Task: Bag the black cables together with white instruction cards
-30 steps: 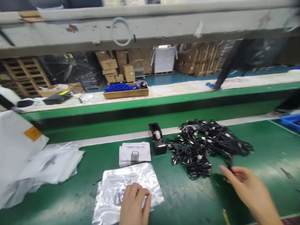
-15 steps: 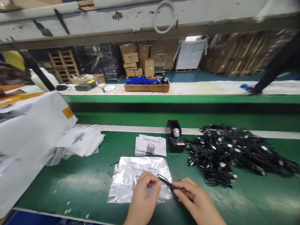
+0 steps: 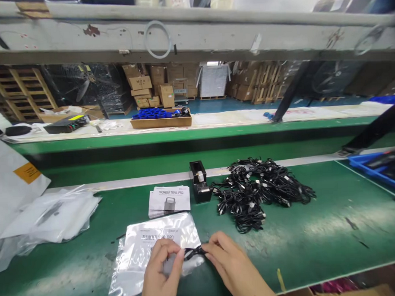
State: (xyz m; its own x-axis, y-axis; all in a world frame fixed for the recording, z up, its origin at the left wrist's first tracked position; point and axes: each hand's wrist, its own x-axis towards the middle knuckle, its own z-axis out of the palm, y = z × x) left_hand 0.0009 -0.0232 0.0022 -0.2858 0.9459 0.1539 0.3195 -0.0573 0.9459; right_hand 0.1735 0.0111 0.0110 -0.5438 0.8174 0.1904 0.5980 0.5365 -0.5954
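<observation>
Roughly, the scene: a person worked at a green tabletop point(image 3: 317, 230), seen from a camera worn on the head, both bare hands low in the frame.
Left hand: the left hand point(image 3: 161, 270) rested on a clear plastic bag point(image 3: 146, 253), its fingers curled and pinching the bag's right edge, apparently at the mouth.
Right hand: the right hand point(image 3: 229, 263) was closed in a pinch on a small coiled black cable point(image 3: 194, 252), which lay right at the bag's edge, between the two hands.
Step in hand: by my judgement, the coiled cable was being fed into the bag, which seemed to hold a printed booklet already.
Next move: it likely called for the left fingers to keep the mouth spread while the right slid the coil flat inside without snagging the film.
Nearby: a stack of booklets point(image 3: 169, 201) lay just beyond the bag, a black tape dispenser point(image 3: 199, 187) stood beside it, and a heap of black cables point(image 3: 257, 191) lay to the right.
Left side: loose white plastic bags point(image 3: 51, 218) were piled at the tabletop's left end.
Hidden: whether the bag's mouth was truly open could not be told; the hands covered it.
Hard to read: glare blurred the bag's print, and the cable's plugs were too small to make out.
Cut off: a blue tray point(image 3: 379, 169) ran out of frame at right.
</observation>
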